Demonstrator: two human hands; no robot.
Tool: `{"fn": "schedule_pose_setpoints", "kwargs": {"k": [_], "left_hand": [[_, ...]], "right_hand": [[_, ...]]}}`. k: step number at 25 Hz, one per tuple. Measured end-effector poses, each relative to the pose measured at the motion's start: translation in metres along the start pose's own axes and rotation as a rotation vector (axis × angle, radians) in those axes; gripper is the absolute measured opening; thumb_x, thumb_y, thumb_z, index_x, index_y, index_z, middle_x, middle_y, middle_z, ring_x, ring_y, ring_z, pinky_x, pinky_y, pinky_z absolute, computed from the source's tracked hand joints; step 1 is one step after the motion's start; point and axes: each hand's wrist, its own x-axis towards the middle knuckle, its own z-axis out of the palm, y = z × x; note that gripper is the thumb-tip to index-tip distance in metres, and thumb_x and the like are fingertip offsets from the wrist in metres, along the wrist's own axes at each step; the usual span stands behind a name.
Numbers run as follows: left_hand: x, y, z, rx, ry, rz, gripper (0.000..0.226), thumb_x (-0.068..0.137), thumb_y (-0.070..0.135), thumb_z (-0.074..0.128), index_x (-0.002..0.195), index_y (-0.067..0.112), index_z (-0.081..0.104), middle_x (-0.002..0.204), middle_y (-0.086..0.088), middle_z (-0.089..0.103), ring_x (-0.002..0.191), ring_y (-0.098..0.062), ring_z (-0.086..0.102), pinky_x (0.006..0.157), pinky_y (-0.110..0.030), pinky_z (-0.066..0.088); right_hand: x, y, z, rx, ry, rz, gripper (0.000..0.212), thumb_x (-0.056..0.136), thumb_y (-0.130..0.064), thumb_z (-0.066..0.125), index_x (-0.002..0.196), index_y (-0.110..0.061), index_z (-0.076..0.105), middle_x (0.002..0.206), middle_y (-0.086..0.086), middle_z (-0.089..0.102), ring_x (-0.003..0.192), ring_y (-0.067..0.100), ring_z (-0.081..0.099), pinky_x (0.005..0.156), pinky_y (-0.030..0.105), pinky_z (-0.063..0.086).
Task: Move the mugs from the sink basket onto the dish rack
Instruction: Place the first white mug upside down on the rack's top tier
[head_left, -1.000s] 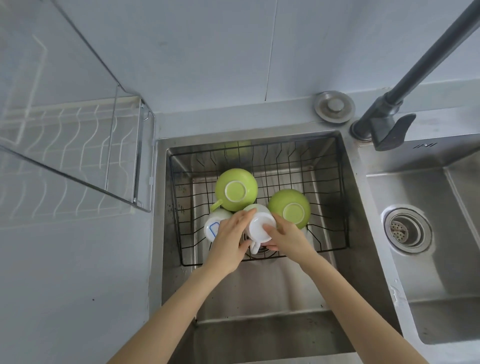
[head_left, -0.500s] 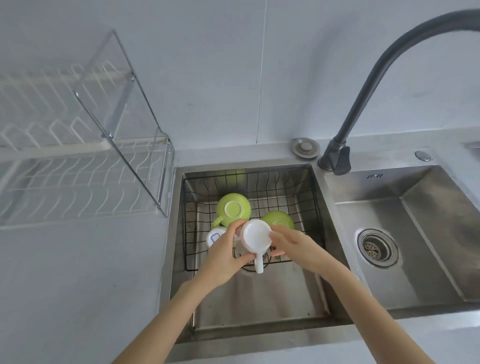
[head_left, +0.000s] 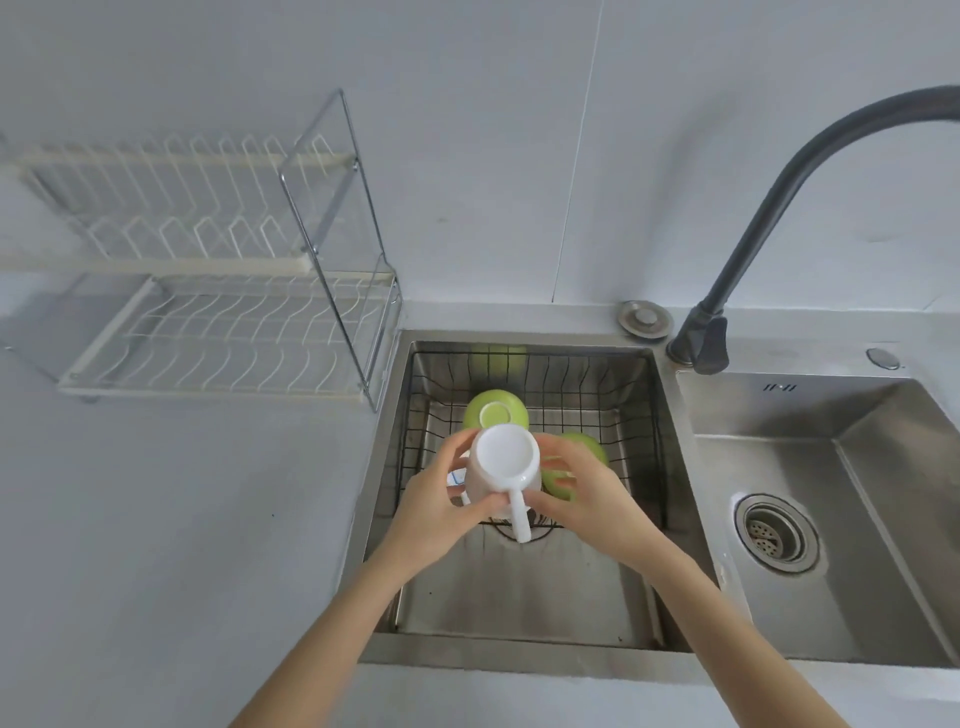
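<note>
A white mug (head_left: 503, 457) is held upside down above the black wire sink basket (head_left: 587, 395), its handle pointing toward me. My left hand (head_left: 441, 504) grips its left side and my right hand (head_left: 587, 499) grips its right side. In the basket, one green mug (head_left: 496, 410) stands upside down at the back. A second green mug (head_left: 589, 449) is partly hidden behind my right hand. Another white mug with blue marking (head_left: 457, 478) peeks out behind my left fingers. The white two-tier dish rack (head_left: 218, 322) stands on the counter to the left, with no dishes on it.
The basket sits in the left steel sink bowl (head_left: 519, 597). A dark curved faucet (head_left: 753, 234) rises at the right, over the right bowl with a drain (head_left: 774, 535). A round metal cap (head_left: 642, 318) lies behind the sink. Grey counter (head_left: 182, 519) spreads left.
Both hands have lifted the white mug up out of the basket and toward me. The view has tilted up, showing more of the rack and faucet.
</note>
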Motion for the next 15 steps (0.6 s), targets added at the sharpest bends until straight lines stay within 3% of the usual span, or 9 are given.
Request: {"fn": "schedule_pose_setpoints", "kwargs": {"k": [3,6,11,13,15], "left_hand": [[-0.008,0.000,-0.010,-0.008,0.028,0.009,0.059,0.068,0.025,0.076,0.106,0.052,0.038,0.113,0.033,0.049,0.110,0.001,0.052,0.082,-0.012,0.051],[-0.017,0.001,-0.027,0.000,0.047,0.016,0.057,0.063,0.037,0.073,0.104,0.055,0.038,0.109,0.035,0.050,0.106,0.006,0.053,0.084,-0.015,0.052],[-0.028,-0.002,-0.077,0.029,0.038,0.064,0.057,0.074,0.020,0.072,0.104,0.052,0.037,0.109,0.031,0.048,0.101,0.006,0.052,0.076,-0.007,0.051],[-0.031,-0.003,-0.103,0.051,0.031,0.068,0.055,0.074,0.021,0.072,0.112,0.044,0.039,0.112,0.024,0.050,0.102,-0.002,0.052,0.080,-0.013,0.051],[-0.034,-0.006,-0.131,0.077,0.021,0.084,0.058,0.073,0.023,0.072,0.121,0.035,0.041,0.119,0.016,0.051,0.105,-0.006,0.052,0.085,-0.019,0.049]], "right_hand": [[0.004,-0.007,0.005,-0.032,-0.034,-0.051,0.053,0.078,-0.019,0.070,0.125,-0.021,0.048,0.123,-0.002,0.054,0.107,0.008,0.052,0.085,0.007,0.040],[0.005,-0.021,0.018,-0.043,-0.029,-0.075,0.052,0.078,-0.019,0.069,0.126,-0.021,0.048,0.121,-0.004,0.052,0.104,0.007,0.052,0.089,0.015,0.041],[0.011,-0.056,0.051,-0.046,0.017,-0.132,0.046,0.079,-0.023,0.069,0.119,-0.029,0.048,0.114,-0.009,0.053,0.102,0.007,0.055,0.093,0.020,0.045],[0.014,-0.073,0.069,-0.038,0.043,-0.143,0.042,0.080,-0.023,0.068,0.116,-0.032,0.048,0.115,-0.006,0.055,0.103,0.009,0.055,0.094,0.021,0.046],[0.019,-0.090,0.088,-0.043,0.073,-0.157,0.046,0.080,-0.021,0.067,0.122,-0.023,0.049,0.118,0.000,0.057,0.106,0.012,0.055,0.093,0.014,0.046]]}}
